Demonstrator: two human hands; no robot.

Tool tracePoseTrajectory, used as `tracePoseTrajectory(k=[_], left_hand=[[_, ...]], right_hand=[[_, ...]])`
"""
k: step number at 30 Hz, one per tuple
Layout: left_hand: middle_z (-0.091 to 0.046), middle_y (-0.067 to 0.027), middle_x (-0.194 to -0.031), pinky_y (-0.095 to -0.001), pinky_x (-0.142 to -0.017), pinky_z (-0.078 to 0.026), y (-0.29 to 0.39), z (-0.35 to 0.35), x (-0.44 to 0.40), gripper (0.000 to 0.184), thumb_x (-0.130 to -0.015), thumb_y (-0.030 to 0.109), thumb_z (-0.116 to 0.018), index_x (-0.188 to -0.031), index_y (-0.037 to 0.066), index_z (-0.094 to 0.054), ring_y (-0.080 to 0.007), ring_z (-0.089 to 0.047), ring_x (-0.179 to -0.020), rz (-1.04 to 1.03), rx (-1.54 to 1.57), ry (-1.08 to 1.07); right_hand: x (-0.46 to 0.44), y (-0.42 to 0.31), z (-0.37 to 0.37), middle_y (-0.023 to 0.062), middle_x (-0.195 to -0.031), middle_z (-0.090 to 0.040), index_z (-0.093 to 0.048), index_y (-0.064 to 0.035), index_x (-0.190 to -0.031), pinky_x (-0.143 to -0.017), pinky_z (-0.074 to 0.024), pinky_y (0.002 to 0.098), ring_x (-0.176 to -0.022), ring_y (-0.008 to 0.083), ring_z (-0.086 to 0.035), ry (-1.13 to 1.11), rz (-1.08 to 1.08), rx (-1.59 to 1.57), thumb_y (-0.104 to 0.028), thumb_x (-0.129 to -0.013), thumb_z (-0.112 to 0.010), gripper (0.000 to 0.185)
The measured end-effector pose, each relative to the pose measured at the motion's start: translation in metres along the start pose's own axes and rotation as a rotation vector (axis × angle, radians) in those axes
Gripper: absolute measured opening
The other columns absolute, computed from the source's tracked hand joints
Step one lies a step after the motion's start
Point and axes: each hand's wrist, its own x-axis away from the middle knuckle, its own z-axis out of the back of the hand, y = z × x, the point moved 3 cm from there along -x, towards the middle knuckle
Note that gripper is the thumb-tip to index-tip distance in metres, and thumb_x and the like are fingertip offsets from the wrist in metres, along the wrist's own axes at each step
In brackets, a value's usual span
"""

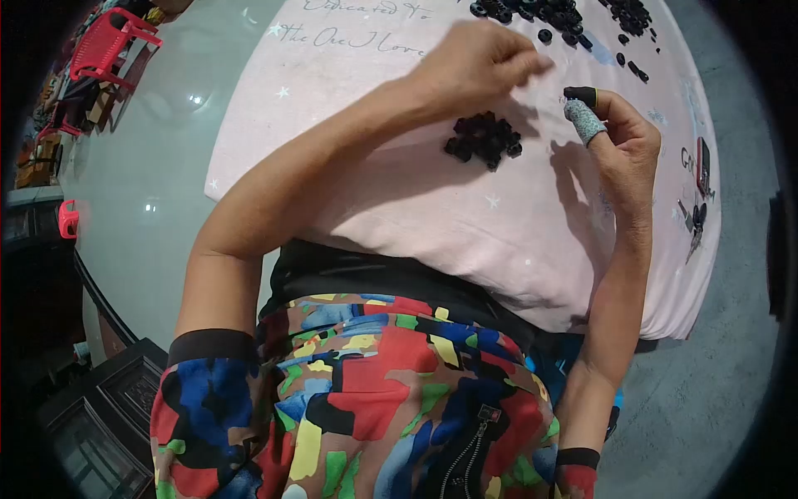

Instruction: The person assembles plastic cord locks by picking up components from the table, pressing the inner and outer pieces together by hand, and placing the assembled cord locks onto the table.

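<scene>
My left hand (pixel 490 68) hovers over the cloth, its thumb and fingers drawn together and slightly blurred. Anything between those fingertips is too small to make out. To the right, my right hand (pixel 628 141) holds its thumb and index finger together in a pinch. The thumb wears a grey speckled finger cover (pixel 585 122) and the index finger a black one (pixel 581 96). What they pinch cannot be made out. Just below my left hand lies a small heap of black pieces (pixel 485 140).
Larger heaps of small black parts (pixel 549 15) lie at the far side of the pink printed cloth (pixel 399 208), with several strays. Near its right edge lie black-handled snips (pixel 698 218) and a red-and-black object (pixel 703 165). A red chair (pixel 108 50) stands on the floor at left.
</scene>
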Motion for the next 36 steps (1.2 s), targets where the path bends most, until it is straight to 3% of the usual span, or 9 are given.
tracePoseTrajectory(k=[8,12,15,19,24,27,28,34,36], left_hand=[[-0.059,-0.0263,-0.097,-0.0493,-0.083,-0.047,-0.028,0.023,-0.034,0.022,-0.092,0.015,-0.056,-0.103,-0.005,-0.057,-0.0444,-0.057,-0.097,-0.403,-0.612,0.319],[-0.056,-0.0261,-0.101,-0.0497,-0.083,-0.047,-0.017,0.013,-0.032,0.022,-0.094,0.013,-0.052,-0.105,-0.005,-0.051,-0.0439,-0.056,-0.093,-0.264,-0.493,0.12],[-0.056,-0.0249,-0.095,-0.0483,-0.079,-0.047,-0.007,0.01,-0.019,0.018,-0.095,0.011,-0.05,-0.104,-0.004,-0.051,-0.0427,-0.056,-0.091,-0.294,-0.342,0.018],[-0.054,-0.0229,-0.092,-0.0481,-0.074,-0.046,0.017,0.017,-0.009,0.013,-0.096,0.009,-0.046,-0.1,-0.002,-0.052,-0.0404,-0.056,-0.088,-0.143,-0.235,0.013],[-0.037,-0.0283,-0.149,-0.0518,-0.116,-0.024,-0.022,0.014,-0.051,0.068,-0.096,0.042,-0.049,-0.147,0.0,-0.036,-0.0475,-0.028,-0.14,-0.168,-0.69,-0.022],[-0.04,-0.0265,-0.147,-0.0524,-0.115,-0.026,-0.034,-0.003,-0.072,0.062,-0.094,0.046,-0.052,-0.14,0.004,-0.048,-0.0477,-0.031,-0.139,-0.2,-0.755,0.065],[-0.047,-0.0233,-0.142,-0.0511,-0.111,-0.032,-0.033,-0.006,-0.071,0.053,-0.092,0.048,-0.054,-0.128,0.01,-0.059,-0.0454,-0.038,-0.133,-0.59,-0.905,0.044],[-0.055,-0.0181,-0.13,-0.0496,-0.095,-0.044,-0.016,-0.001,-0.061,0.039,-0.086,0.037,-0.067,-0.113,0.01,-0.065,-0.0385,-0.048,-0.117,-0.38,-0.623,-0.189],[-0.056,-0.0169,-0.128,-0.0478,-0.092,-0.045,-0.002,-0.011,-0.048,0.033,-0.085,0.033,-0.068,-0.108,0.009,-0.065,-0.0358,-0.049,-0.115,-0.631,-0.779,-0.017]], right_hand=[[-0.034,-0.013,-0.008,0.0092,-0.078,-0.07,-0.071,0.0,-0.1,-0.065,-0.0496,0.0306,-0.067,0.0139,-0.063,-0.141,-0.023,0.291,-0.009,-0.08,-0.06,0.025],[-0.071,0.013,-0.019,0.0146,-0.082,-0.071,-0.071,-0.0016,-0.102,-0.07,-0.0518,0.0383,-0.07,0.0262,-0.068,-0.053,-0.005,0.381,-0.011,-0.079,-0.059,0.027],[-0.085,0.027,-0.036,0.0066,-0.084,-0.071,-0.068,-0.0045,-0.116,-0.069,-0.0516,0.027,-0.073,0.0137,-0.065,-0.09,0.112,0.49,-0.014,-0.083,-0.055,0.037],[-0.065,0.012,-0.042,0.0132,-0.083,-0.071,-0.07,-0.002,-0.104,-0.068,-0.0524,0.0352,-0.068,0.0213,-0.068,-0.058,0.066,0.185,-0.011,-0.08,-0.058,0.028],[-0.053,0.017,-0.02,0.0024,-0.089,-0.072,-0.072,-0.001,-0.108,-0.066,-0.0497,0.0209,-0.074,0.0072,-0.063,0.013,-0.021,-0.027,-0.005,-0.088,-0.061,0.023],[-0.049,0.026,-0.005,0.0023,-0.089,-0.072,-0.073,-0.0026,-0.106,-0.065,-0.0483,0.0194,-0.074,0.0054,-0.061,0.009,0.0,0.019,-0.005,-0.088,-0.061,0.022],[-0.045,0.027,-0.004,0.0021,-0.089,-0.072,-0.073,-0.0029,-0.106,-0.065,-0.0483,0.0195,-0.074,0.005,-0.061,0.021,-0.02,0.006,-0.005,-0.088,-0.062,0.022],[-0.043,0.034,0.007,0.0017,-0.089,-0.072,-0.074,-0.0039,-0.104,-0.068,-0.0492,0.0197,-0.076,0.0048,-0.061,0.063,-0.045,-0.067,-0.004,-0.088,-0.062,0.02],[-0.044,0.032,0.013,0.002,-0.089,-0.072,-0.074,-0.0037,-0.104,-0.07,-0.0501,0.02,-0.078,0.0054,-0.062,0.103,0.011,-0.105,-0.003,-0.089,-0.061,0.02]])
